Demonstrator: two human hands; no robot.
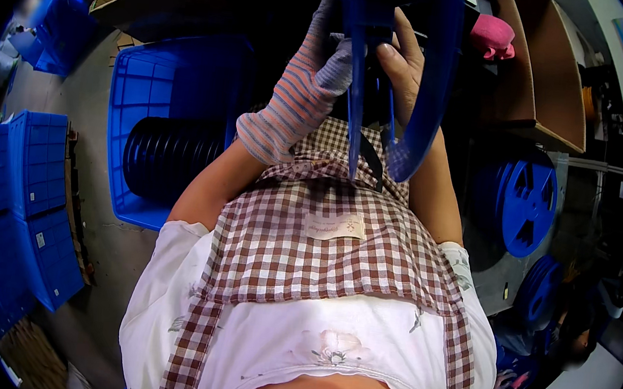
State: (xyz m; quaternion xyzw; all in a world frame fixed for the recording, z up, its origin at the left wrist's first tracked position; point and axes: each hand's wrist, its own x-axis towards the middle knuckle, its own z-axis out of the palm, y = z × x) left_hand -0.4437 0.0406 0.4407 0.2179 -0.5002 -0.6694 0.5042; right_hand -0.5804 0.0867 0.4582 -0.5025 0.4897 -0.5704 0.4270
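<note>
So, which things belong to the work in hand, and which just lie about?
Belongs to the work:
blue reel-like piece, in gloved left hand and bare right hand
probably the blue cut-out disc, right
perhaps the black discs in the blue bin

Apparently lying about:
pink item
stacked blue crates
cardboard box, upper right

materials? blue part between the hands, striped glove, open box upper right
Blue part: likely rigid plastic, glossy; smooth curved surface with a sheen.
Striped glove: probably knit fabric, matte; soft wrinkles around the wrist, fibre unclear.
Open box: apparently cardboard, matte; plain tan-brown, thin flat walls.
</note>
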